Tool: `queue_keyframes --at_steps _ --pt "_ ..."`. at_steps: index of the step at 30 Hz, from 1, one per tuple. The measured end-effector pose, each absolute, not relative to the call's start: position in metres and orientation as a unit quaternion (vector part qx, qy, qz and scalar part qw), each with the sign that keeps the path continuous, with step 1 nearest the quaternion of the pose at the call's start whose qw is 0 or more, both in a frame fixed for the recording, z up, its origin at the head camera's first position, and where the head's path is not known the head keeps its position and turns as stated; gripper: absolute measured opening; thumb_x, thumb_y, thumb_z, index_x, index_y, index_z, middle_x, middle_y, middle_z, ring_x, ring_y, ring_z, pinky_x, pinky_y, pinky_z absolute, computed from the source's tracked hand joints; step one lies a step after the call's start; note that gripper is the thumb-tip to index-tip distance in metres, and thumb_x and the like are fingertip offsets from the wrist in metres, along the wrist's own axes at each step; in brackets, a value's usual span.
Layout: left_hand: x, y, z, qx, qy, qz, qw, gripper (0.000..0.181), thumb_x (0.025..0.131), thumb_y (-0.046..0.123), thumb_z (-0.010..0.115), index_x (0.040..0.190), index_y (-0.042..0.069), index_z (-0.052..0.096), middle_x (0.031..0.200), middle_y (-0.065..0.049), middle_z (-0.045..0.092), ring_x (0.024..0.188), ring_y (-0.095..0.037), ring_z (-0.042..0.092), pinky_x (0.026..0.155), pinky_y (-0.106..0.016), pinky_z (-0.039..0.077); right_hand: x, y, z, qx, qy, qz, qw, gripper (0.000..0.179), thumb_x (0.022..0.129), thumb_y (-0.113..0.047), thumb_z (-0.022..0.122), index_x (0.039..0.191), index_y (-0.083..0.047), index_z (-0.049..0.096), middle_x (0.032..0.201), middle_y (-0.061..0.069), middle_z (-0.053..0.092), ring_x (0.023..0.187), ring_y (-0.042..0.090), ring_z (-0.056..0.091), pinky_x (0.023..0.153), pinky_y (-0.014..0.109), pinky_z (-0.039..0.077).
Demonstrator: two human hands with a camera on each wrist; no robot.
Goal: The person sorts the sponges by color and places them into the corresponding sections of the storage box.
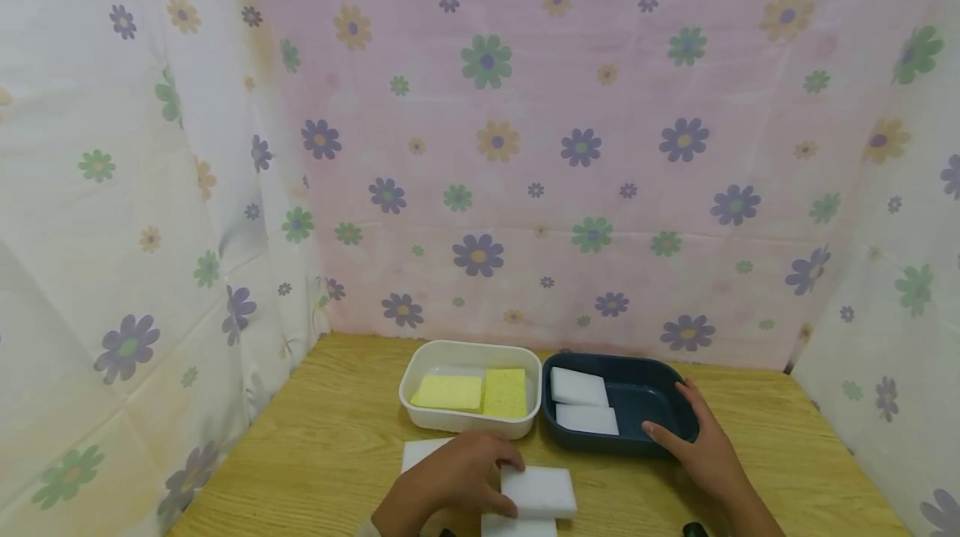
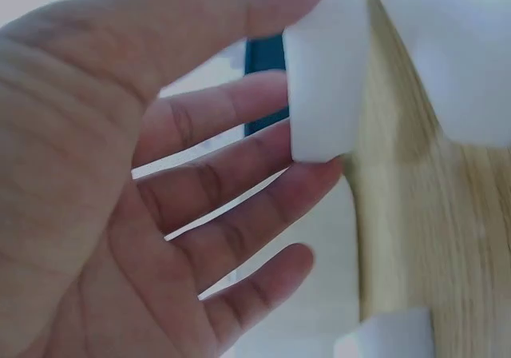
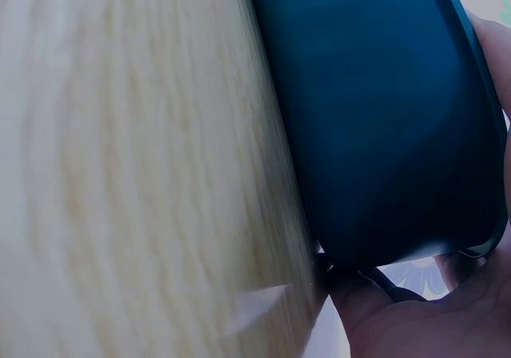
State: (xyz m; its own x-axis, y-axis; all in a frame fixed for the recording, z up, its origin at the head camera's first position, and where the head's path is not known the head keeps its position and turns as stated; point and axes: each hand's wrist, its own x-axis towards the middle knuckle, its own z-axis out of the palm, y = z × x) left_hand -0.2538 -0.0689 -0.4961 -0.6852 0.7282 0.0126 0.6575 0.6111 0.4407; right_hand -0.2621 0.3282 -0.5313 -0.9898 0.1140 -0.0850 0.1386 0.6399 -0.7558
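My left hand [image 1: 465,474] pinches a white sponge [image 1: 538,491] between thumb and fingertips, in front of the two dishes. In the left wrist view the thumb lies on one face of that sponge [image 2: 327,94] and fingertips touch the other. Under it lies another white sponge [image 1: 517,527], and one more white sponge [image 1: 423,449] is partly hidden behind the left hand. My right hand [image 1: 708,454] grips the right front corner of the dark blue dish [image 1: 645,397], thumb over the rim. Two white sponges lie in that dish's left half, one behind the other [image 1: 579,387].
A white dish [image 1: 468,348] stands left of the blue one, with two yellow sponges [image 1: 450,393] inside. Both dishes sit on a wooden table [image 1: 315,437] near its back edge. A flowered curtain [image 1: 525,145] hangs behind and on both sides.
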Motion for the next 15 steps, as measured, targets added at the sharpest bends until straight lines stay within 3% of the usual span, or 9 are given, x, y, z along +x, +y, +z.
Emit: queue_keyframes --at_steps 5,15 --pt "-0.2482 -0.0661 -0.4948 0.433 0.875 0.202 0.080 0.042 0.072 0.043 0.095 0.103 0.027 0.072 0.097 0.023 0.062 0.090 0.005 0.056 0.080 -0.015 0.048 -0.2628 0.3281 -0.5309 0.072 0.905 -0.420 0.015 0.116 0.088 -0.067 0.071 0.169 -0.022 0.001 0.174 0.013 -0.012 0.153 0.059 0.006 0.112 0.081 0.017" --pt "-0.2486 -0.0642 -0.5011 0.406 0.894 0.181 0.051 0.046 0.071 0.047 0.095 0.103 0.030 0.068 0.099 0.021 0.060 0.089 0.006 0.053 0.083 -0.018 0.049 -0.2623 0.3281 -0.5314 0.070 0.907 -0.416 0.016 0.116 0.089 -0.067 0.071 0.169 -0.021 0.001 0.174 0.012 -0.012 0.154 0.059 0.005 0.113 0.081 0.017"
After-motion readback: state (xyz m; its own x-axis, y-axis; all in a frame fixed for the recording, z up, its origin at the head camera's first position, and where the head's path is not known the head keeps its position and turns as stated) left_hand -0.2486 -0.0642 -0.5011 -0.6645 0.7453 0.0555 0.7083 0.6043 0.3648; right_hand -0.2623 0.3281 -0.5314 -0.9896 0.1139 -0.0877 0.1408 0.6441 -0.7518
